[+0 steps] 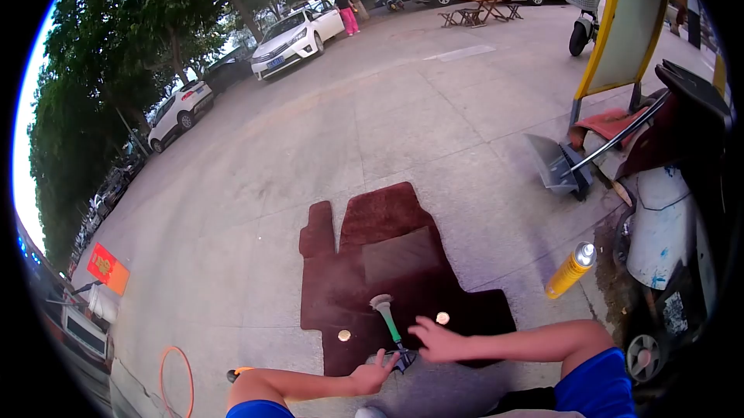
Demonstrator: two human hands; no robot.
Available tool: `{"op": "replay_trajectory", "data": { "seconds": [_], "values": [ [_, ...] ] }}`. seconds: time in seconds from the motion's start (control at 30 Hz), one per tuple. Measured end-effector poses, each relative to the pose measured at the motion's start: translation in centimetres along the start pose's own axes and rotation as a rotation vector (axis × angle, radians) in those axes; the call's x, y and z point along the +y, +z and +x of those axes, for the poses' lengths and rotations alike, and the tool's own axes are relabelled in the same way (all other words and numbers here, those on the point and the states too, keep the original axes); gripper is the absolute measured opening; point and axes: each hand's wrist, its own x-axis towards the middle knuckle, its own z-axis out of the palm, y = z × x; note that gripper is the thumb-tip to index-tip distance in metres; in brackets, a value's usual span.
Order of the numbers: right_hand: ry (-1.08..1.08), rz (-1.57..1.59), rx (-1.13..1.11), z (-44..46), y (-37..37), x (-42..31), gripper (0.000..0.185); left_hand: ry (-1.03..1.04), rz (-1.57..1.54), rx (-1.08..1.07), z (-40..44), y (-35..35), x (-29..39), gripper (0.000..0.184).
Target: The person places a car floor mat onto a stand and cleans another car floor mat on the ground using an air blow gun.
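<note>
A dark red car floor mat (333, 286) lies flat on the concrete, with a greyish pad area in its middle and two round light spots near its lower part. On it rests a brush (390, 320) with a green and dark handle and pale bristles pointing away from me. My left hand (373, 376) is beside the lower end of the handle, fingers spread. Over the mat, just right of the handle, is my right hand (434, 340), its fingers apart and nothing visible in them. A yellow spray can (570, 270) stands upright to the right of the mat.
A dustpan (559, 166) and a scooter (659, 216) are at the right, near a yellow-framed sign (624, 30). An orange hose loop (177, 381) lies at the lower left. Farther off are parked cars (291, 40), a wooden table (488, 6) and a standing person (347, 12).
</note>
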Motion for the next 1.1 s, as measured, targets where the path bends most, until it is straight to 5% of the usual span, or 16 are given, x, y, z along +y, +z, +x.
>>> {"op": "replay_trajectory", "data": {
  "seconds": [0.17, 0.23, 0.37, 0.43, 0.53, 0.57, 0.6, 0.63, 0.67, 0.7, 0.77, 0.9, 1.1],
  "values": [
    [-0.347, -0.463, 0.879, 0.3, -20.7, -14.2, 0.074, 0.056, 0.001, 0.049, -0.1, 0.8, -0.9, 0.098],
    [-0.585, -0.736, 1.395, -3.4, -26.1, -17.6, 0.079, 0.071, 0.004, 0.041, -0.4, 1.0, -1.1, 0.097],
    [-0.171, -0.141, 1.482, -7.6, -25.4, -12.5, 0.056, 0.046, 0.024, -0.014, -0.8, -0.1, -1.2, 0.098],
    [-0.046, 0.065, 1.47, -7.0, -25.3, -13.4, 0.049, 0.033, 0.015, -0.015, -1.0, 0.2, -1.4, 0.101],
    [-0.58, -0.715, 1.267, -4.3, -25.0, -18.3, 0.08, 0.081, -0.031, 0.046, -0.9, 0.7, -1.4, 0.095],
    [-0.455, -0.624, 0.839, -3.6, -23.6, -18.7, 0.076, 0.061, -0.016, 0.016, -1.0, 0.2, -1.1, 0.097],
    [-0.527, -0.427, 0.642, -1.8, -21.6, -18.1, 0.066, 0.042, 0.003, -0.012, -0.9, -0.4, -0.9, 0.098],
    [-0.205, -0.413, 0.012, -1.4, -19.7, -18.4, 0.06, 0.046, 0.005, -0.008, -0.5, 1.0, -1.7, 0.098],
    [-0.198, -0.02, -0.427, -0.5, -14.6, -13.7, 0.057, 0.138, 0.029, 0.103, 0.1, 3.4, -3.2, 0.095],
    [-0.744, -0.33, -0.271, -0.9, -12.0, -12.7, 0.064, 0.228, 0.053, 0.215, 0.4, 4.6, -4.0, 0.093],
    [-0.694, -0.415, -0.455, -1.8, -10.8, -16.4, 0.074, 0.109, 0.036, 0.073, 0.1, 1.8, -2.1, 0.09],
    [-0.926, -0.166, -0.207, -2.0, -7.8, -16.1, 0.073, -0.091, -0.055, -0.205, -1.7, -4.2, 1.1, 0.084],
    [-0.881, -0.239, -0.028, -2.9, -10.1, -17.9, 0.074, -0.022, -0.055, -0.093, -1.0, -1.3, -0.6, 0.087]
  ]
}}
